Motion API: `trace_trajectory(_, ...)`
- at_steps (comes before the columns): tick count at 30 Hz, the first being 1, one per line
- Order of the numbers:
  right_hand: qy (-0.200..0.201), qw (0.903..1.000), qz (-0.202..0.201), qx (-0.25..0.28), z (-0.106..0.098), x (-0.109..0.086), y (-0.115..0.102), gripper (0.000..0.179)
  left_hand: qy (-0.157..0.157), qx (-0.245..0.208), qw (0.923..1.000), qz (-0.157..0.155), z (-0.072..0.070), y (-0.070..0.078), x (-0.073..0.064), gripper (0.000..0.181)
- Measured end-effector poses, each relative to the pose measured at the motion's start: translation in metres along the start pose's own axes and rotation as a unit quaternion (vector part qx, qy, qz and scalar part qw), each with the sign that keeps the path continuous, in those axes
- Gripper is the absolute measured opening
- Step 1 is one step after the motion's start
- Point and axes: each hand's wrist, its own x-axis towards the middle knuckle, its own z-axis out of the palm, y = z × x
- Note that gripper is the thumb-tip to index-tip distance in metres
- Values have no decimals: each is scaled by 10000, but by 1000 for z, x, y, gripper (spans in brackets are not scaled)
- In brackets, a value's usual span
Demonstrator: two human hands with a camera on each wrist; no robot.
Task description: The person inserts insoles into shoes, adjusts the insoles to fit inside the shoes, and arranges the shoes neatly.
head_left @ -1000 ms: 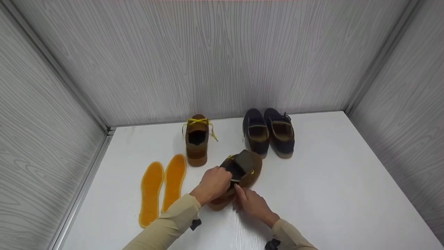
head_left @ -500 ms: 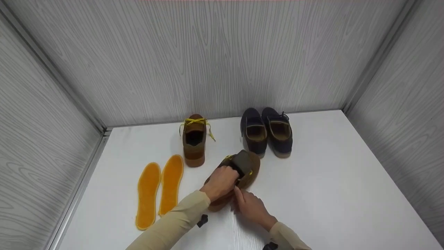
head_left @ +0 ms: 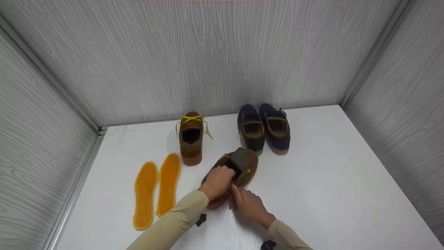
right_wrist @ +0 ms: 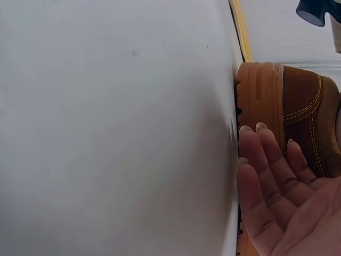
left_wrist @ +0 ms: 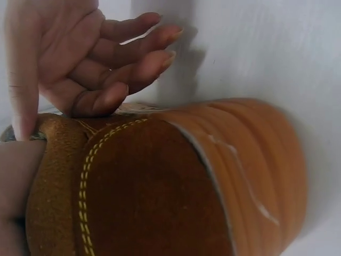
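Note:
A brown lace-up shoe (head_left: 252,165) with yellow laces lies at a slant mid-table, its toe to the far right and its grey tongue (head_left: 240,158) folded forward. My left hand (head_left: 218,180) reaches into the shoe's opening; its fingertips are hidden inside. At the near side, my right hand (head_left: 251,206) holds the shoe, thumb over the collar. In the right wrist view, the fingers of the right hand (right_wrist: 293,208) lie along the tan sole (right_wrist: 261,96). The left wrist view shows the stitched heel (left_wrist: 144,186) close up.
Two orange insoles (head_left: 145,194) lie side by side on the left. Behind them stands the other brown shoe (head_left: 191,152), its yellow laces tied. A pair of navy shoes (head_left: 252,140) stands near the back wall (head_left: 222,59). Panels rise on both sides of the white table (head_left: 340,180).
Over the last second my left hand has gone a little further into the shoe towards the toe. My right hand keeps its hold at the collar. The head view has shifted slightly.

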Motion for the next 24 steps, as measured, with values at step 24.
trace_trajectory(24, -59, 9997, 243, -77, -2, -1, -1, 59, -2023, -62, 9762, -784, -27, 6, -21, 28)
